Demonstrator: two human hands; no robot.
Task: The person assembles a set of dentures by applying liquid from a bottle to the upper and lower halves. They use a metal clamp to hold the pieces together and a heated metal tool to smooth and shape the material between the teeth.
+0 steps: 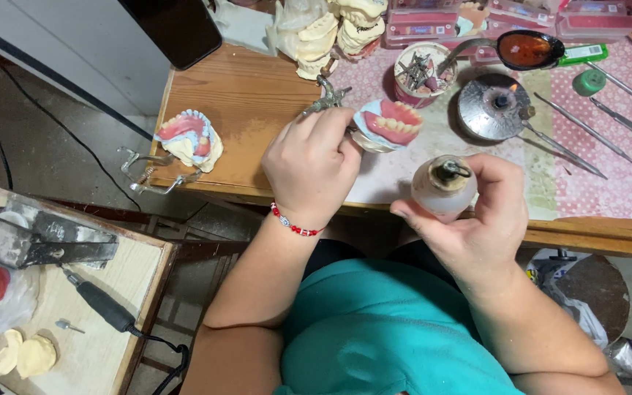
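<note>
Right hand (477, 212): fingers wrapped around small round bottle (444, 186), held above table edge (594, 234). Left hand (312, 164): closed on metal frame (327, 99) carrying denture model (388, 124), over table. Beyond: lit burner (493, 108), cup of burs (420, 73).

1. The left hand (312, 164) is bare: no glove, no ring showing on the fingers.
2. A thin bracelet (295, 223) circles the left wrist, made of small red beads with a few pale ones (too small to tell their shape).
3. The right hand (477, 212) is bare too, with nothing worn at its wrist.
4. Both forearms are uncovered up to the elbows.
5. A teal top (389, 336) covers the torso, plain and unmarked, slightly creased.
</note>
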